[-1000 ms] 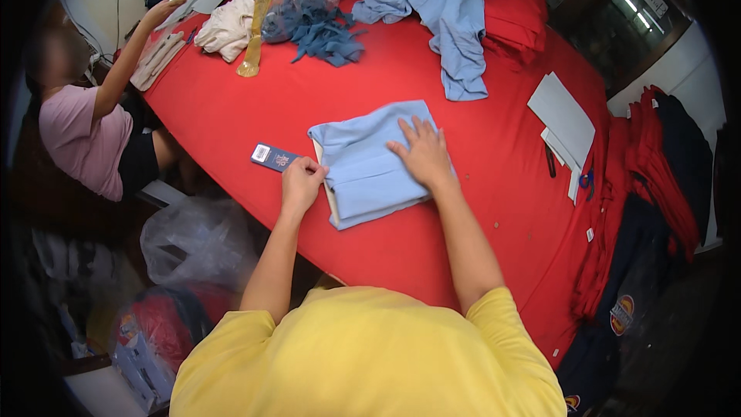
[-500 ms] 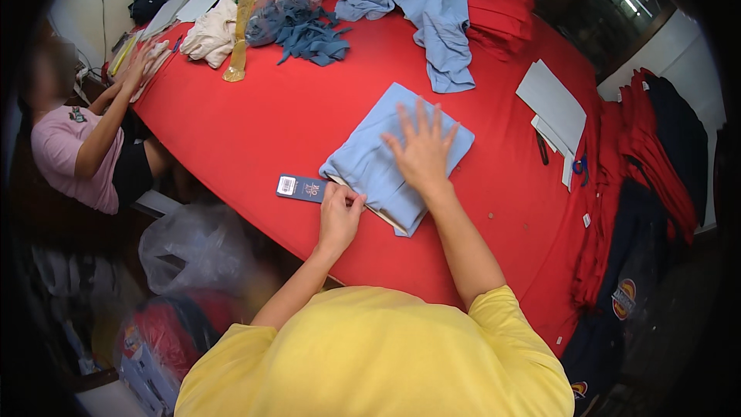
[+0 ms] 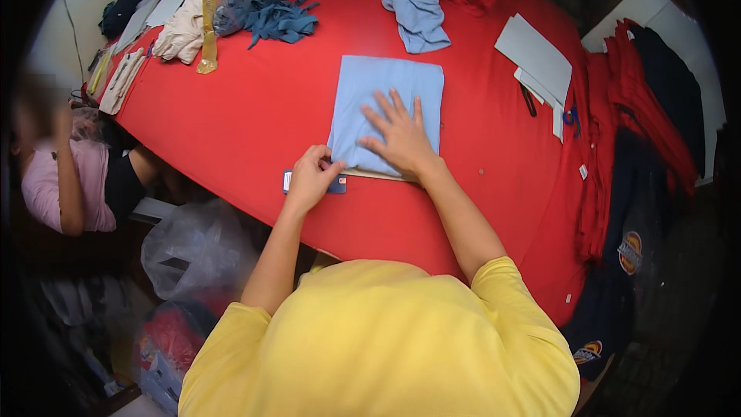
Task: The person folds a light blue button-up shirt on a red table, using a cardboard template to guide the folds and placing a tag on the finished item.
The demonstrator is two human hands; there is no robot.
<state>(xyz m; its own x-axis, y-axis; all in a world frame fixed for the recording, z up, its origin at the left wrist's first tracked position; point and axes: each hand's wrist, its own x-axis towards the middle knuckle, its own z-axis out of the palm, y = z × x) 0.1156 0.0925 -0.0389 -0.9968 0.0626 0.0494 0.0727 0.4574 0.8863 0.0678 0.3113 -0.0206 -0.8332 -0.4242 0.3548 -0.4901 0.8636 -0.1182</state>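
A folded light-blue garment [image 3: 353, 96] lies as a neat rectangle on the red cloth of the table, a pale board edge showing along its near side. My right hand [image 3: 403, 137] rests flat on top of it, fingers spread and slightly blurred. At the near left corner my left hand [image 3: 310, 176] is closed, thumb and bent fingers pinching the garment's edge. A dark-blue hang tag [image 3: 338, 185] lies beneath the left hand, partly covered by it; its white label end sticks out to the left.
Light-blue cloth [image 3: 417, 11], dark-blue fabric strips [image 3: 278, 17] and yellow tape [image 3: 209, 38] lie at the far side. White cards [image 3: 536, 50] are on the right, beside stacked red garments [image 3: 598, 147]. A person [image 3: 73, 177] sits at the left; a plastic bag [image 3: 193, 251] is below the table edge.
The garment has turned counterclockwise and now lies nearly square to me. My left hand has shifted left and covers part of the tag. The person at the left has raised an arm.
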